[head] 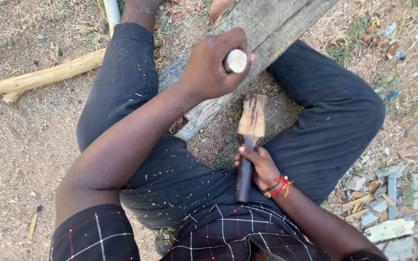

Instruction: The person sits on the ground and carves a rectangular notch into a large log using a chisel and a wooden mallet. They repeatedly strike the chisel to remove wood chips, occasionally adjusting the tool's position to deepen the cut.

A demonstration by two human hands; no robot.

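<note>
While the left hand wraps tight around a pale round handle above the plank, the right hand grips a dark tool steadying the wood block on the ground between the knees.

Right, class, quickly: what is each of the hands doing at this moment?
Left hand: closed around a round, pale-ended wooden handle.
Right hand: closed on the dark handle of a wooden-headed tool.
</note>
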